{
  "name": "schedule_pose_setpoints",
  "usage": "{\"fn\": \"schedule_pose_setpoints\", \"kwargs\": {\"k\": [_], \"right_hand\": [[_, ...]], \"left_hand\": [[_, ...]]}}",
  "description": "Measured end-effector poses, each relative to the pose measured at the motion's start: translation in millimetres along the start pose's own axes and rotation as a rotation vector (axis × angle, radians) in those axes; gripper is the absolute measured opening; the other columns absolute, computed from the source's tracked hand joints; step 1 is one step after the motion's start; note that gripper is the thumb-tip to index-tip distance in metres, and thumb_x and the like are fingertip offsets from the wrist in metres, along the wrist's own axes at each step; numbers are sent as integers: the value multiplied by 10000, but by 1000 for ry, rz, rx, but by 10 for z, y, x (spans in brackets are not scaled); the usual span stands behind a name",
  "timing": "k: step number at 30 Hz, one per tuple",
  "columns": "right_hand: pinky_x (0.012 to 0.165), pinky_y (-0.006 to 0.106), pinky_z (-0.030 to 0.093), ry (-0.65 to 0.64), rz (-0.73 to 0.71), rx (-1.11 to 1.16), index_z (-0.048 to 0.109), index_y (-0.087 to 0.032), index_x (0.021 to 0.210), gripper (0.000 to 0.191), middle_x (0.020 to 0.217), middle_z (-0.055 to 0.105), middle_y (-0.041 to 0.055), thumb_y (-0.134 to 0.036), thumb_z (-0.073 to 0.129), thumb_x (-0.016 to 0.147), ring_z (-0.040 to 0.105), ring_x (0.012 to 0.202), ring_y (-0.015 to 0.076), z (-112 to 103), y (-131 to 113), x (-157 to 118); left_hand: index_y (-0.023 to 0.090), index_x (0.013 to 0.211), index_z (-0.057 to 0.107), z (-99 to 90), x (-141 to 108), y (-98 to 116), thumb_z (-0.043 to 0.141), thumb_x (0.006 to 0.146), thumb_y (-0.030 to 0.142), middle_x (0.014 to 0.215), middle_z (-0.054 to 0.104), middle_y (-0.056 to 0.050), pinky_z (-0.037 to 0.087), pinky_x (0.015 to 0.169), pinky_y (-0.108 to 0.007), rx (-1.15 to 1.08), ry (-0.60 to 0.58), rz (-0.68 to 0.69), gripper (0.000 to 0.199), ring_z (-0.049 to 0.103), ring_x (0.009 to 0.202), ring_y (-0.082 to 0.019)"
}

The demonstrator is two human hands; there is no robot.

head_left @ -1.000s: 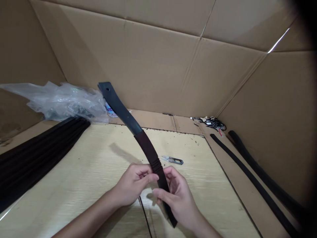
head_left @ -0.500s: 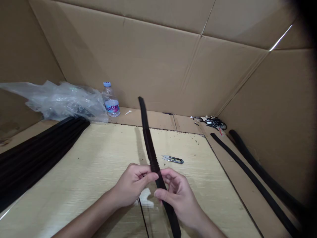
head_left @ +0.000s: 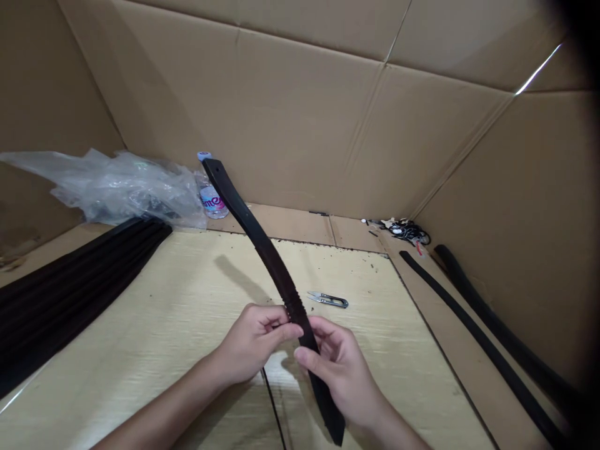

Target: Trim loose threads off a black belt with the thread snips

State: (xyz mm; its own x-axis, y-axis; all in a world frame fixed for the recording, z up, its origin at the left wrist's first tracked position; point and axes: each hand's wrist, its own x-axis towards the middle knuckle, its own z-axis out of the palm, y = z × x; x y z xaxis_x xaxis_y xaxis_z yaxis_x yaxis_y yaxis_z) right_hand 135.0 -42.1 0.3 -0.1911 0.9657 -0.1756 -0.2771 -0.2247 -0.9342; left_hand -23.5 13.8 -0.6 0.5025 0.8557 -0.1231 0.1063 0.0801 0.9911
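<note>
A long, curved black strip (head_left: 272, 259) is held above the pale board (head_left: 187, 294), its far end tilted up to the left with a small hole near the tip. Ridged wrapping covers part of it just beyond the fingers. My left hand (head_left: 260, 340) pinches the strip at the near end of the ridges. Thumb and fingers of my right hand (head_left: 340, 369) grip it a little lower, from the right. A thin dark cord (head_left: 272, 400) hangs below my left hand toward the near edge. Small thread snips (head_left: 328, 299) lie on the board beyond my right hand.
A bundle of black strips (head_left: 79, 287) lies at left, below crumpled clear plastic (head_left: 126, 187). A water bottle (head_left: 213, 200) stands behind the strip's tip. Two black strips lie at right, near tangled cords (head_left: 407, 231). Cardboard walls (head_left: 300, 125) surround the board.
The far end of the black strip has swung left and now overlaps the bottle, with its broad face turned more toward the camera. Both hands keep hold of it and have barely shifted.
</note>
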Motion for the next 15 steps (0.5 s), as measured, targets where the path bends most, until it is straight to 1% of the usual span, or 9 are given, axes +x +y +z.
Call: {"fn": "schedule_pose_setpoints", "kwargs": {"k": [2, 4, 5, 7, 8, 9, 11, 13, 15], "right_hand": [[591, 217, 486, 5, -10, -25, 602, -160, 949, 263, 828, 582, 21, -271, 736, 753, 549, 688, 107, 2, -5, 11], [482, 200, 447, 23, -25, -26, 559, -168, 918, 234, 737, 559, -5, -316, 692, 796, 506, 566, 87, -4, -1, 18], [462, 194, 426, 31, -36, -24, 536, -171, 907, 217, 697, 558, -12, -339, 652, 832, 489, 530, 81, -9, 4, 19], [485, 193, 408, 30, -48, -19, 513, -167, 873, 210, 628, 559, -18, -369, 565, 895, 473, 502, 72, -22, 11, 16], [514, 197, 412, 34, -47, -19, 518, -162, 869, 218, 621, 567, -14, -375, 547, 907, 479, 513, 71, -28, 12, 12], [561, 203, 429, 41, -48, -21, 536, -159, 888, 215, 661, 592, 0, -372, 559, 900, 510, 563, 76, -34, 12, 8], [699, 229, 467, 49, -39, -33, 572, -160, 993, 239, 851, 646, 44, -348, 629, 856, 580, 751, 108, -45, 10, 0], [797, 257, 468, 28, -21, -53, 583, -164, 1048, 312, 986, 644, 67, -306, 700, 796, 589, 892, 139, -48, 6, -2], [764, 246, 474, 16, -18, -44, 578, -167, 957, 299, 925, 641, 40, -250, 758, 732, 587, 855, 133, -43, 4, 0]], "left_hand": [[111, 566, 586, 5, -15, 5, 581, 816, 386, 547, 545, 7, 328, 506, -180, 55, 2, 2, 372, 435, 517, -70], [113, 608, 604, 14, -25, 19, 533, 852, 394, 576, 593, -11, 372, 535, -192, 25, -57, 2, 379, 490, 530, -87], [114, 630, 614, 19, -26, 27, 511, 866, 390, 601, 620, -24, 402, 565, -202, -7, -91, 3, 378, 526, 554, -101], [114, 647, 621, 26, -21, 39, 484, 881, 378, 636, 653, -44, 441, 621, -224, -59, -134, 6, 378, 578, 603, -128], [114, 656, 627, 26, -15, 40, 496, 874, 371, 648, 661, -49, 449, 635, -230, -76, -134, 4, 362, 590, 623, -137], [113, 673, 636, 24, -9, 37, 531, 854, 361, 663, 666, -49, 451, 639, -230, -85, -119, -1, 325, 595, 639, -142], [109, 737, 662, 14, 1, 25, 606, 800, 335, 707, 668, -44, 444, 636, -220, -93, -91, -11, 241, 590, 671, -144], [107, 744, 673, 5, 3, 11, 630, 775, 329, 679, 631, -22, 405, 592, -195, -43, -68, -7, 228, 542, 637, -119], [105, 643, 645, 2, -5, 8, 599, 801, 352, 571, 539, 9, 329, 526, -176, 52, -47, 23, 298, 438, 550, -78]]}}
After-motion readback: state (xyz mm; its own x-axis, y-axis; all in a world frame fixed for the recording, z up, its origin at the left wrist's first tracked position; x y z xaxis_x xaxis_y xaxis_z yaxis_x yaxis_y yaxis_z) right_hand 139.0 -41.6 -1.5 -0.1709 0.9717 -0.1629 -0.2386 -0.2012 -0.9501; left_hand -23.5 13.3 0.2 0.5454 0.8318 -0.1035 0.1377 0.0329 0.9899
